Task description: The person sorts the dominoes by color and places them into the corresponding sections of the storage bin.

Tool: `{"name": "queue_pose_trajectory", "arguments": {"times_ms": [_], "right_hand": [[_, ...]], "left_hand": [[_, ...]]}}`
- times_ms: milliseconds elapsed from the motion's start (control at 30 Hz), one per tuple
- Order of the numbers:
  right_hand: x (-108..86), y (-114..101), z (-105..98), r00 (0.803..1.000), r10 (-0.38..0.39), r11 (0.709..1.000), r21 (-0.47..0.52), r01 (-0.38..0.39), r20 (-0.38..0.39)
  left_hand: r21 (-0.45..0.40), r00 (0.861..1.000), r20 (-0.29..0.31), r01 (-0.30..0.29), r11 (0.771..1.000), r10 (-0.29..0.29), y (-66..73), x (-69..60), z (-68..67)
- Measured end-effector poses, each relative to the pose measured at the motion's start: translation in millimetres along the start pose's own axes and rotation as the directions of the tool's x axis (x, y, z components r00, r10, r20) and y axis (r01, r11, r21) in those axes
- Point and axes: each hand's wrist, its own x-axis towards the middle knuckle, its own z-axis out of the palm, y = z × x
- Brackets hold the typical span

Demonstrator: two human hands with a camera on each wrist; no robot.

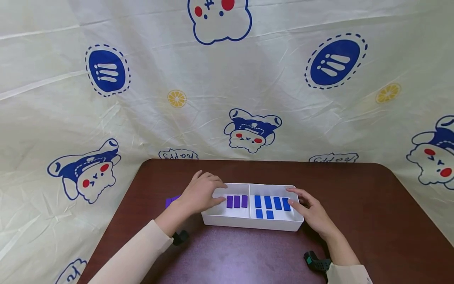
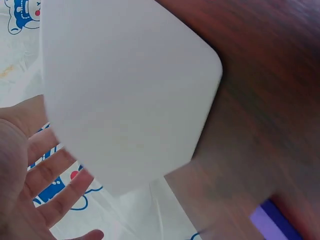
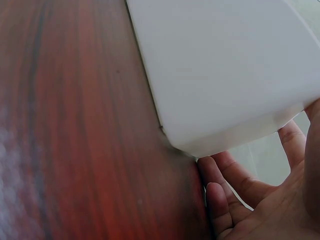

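A white two-compartment box (image 1: 252, 224) stands on the table between the hands. Three purple blocks (image 1: 237, 201) lie in its left compartment, and several blue blocks (image 1: 268, 202) form two rows in the right one. My left hand (image 1: 203, 192) holds the box's left end, thumb reaching over the inside and fingers spread; in the left wrist view the white wall (image 2: 130, 90) partly hides them. At the right end my right hand (image 1: 315, 213) holds the box, thumb over the rim. Its other fingers bend beside the outer wall (image 3: 235, 75) in the right wrist view.
More purple blocks (image 1: 172, 200) lie on the brown table (image 1: 234, 256) left of the box, partly behind the left hand. One purple block (image 2: 275, 220) shows in the left wrist view. A patterned white cloth (image 1: 149, 118) hangs beyond the table's far edge.
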Motion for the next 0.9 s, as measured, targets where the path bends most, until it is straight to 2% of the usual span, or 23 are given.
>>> {"name": "queue_pose_trajectory", "arguments": {"times_ms": [267,533,900], "right_hand": [[0.4,0.7,-0.5,1.0,-0.005,1.0,0.004,0.005,0.002],[0.0,0.6,0.3,1.0,-0.005,1.0,0.01,0.005,0.006],[-1.0,0.3,0.3,1.0,-0.013,1.0,0.005,0.013,0.003]], "left_hand": [[0.044,0.998,-0.05,-0.034,0.998,0.036,-10.4,-13.6,-9.4],[0.071,0.99,-0.109,-0.082,0.994,0.09,-24.2,-28.6,-18.6],[0.062,0.992,-0.107,-0.067,0.996,0.074,-39.2,-42.2,-22.8]]}}
